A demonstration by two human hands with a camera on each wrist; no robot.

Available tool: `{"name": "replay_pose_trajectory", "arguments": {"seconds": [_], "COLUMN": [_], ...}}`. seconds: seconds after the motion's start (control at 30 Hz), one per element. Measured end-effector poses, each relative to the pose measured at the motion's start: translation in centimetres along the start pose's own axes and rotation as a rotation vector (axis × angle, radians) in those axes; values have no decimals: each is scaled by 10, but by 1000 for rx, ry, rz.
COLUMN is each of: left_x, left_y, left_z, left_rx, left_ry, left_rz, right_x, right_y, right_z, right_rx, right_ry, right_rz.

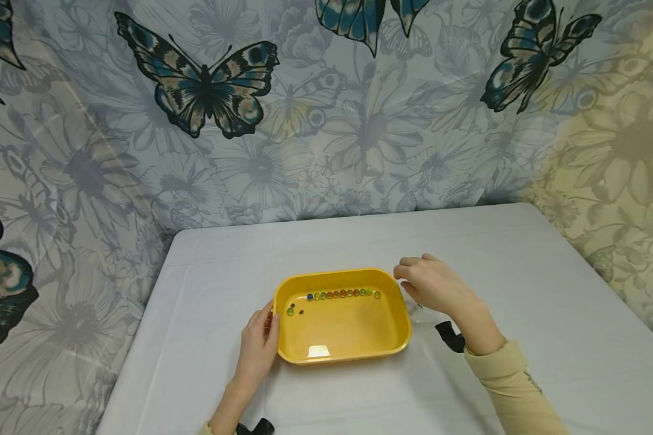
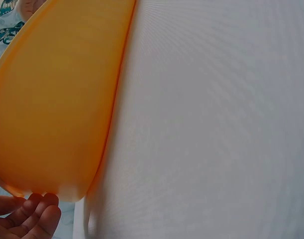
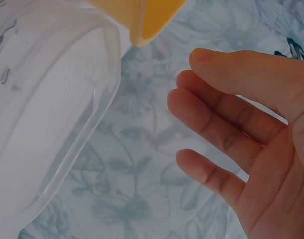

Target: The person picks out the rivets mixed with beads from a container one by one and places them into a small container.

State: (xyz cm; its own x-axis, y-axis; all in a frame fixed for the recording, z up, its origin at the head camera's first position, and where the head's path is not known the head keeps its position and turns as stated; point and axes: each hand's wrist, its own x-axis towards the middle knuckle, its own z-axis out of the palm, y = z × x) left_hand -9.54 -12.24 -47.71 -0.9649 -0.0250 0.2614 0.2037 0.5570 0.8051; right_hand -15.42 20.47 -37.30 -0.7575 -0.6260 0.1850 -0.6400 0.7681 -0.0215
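Note:
A yellow tray (image 1: 348, 329) lies on the white-covered table. Along its back runs a row of glass marbles (image 1: 343, 293), with a blue marble (image 1: 310, 297) at the left end, then green and orange ones. Apart at the left are a green marble (image 1: 290, 312) and two small dark bits (image 1: 302, 312). My left hand (image 1: 258, 341) grips the tray's left end, its fingertips against the outer wall in the left wrist view. Over the tray's back right corner, my right hand (image 1: 432, 287) hovers with loosely bent fingers and nothing between them. Beside it is a clear plastic container (image 3: 67, 114).
In the head view, the container (image 1: 423, 314) is partly hidden behind the right hand and wrist. The white tablecloth (image 1: 207, 290) spreads around the tray. Behind the table hangs a flowered cloth (image 1: 359, 145) with large butterflies.

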Motion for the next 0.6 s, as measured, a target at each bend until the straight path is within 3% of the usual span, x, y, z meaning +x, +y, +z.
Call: {"name": "replay_pose_trajectory", "arguments": {"seconds": [0.6], "left_x": [0], "left_y": [-1], "left_z": [1], "left_rx": [-9], "left_ry": [15], "left_rz": [0], "right_x": [17], "right_y": [-14], "right_z": [1], "right_rx": [-19], "right_ry": [4], "right_rz": [-70]}}
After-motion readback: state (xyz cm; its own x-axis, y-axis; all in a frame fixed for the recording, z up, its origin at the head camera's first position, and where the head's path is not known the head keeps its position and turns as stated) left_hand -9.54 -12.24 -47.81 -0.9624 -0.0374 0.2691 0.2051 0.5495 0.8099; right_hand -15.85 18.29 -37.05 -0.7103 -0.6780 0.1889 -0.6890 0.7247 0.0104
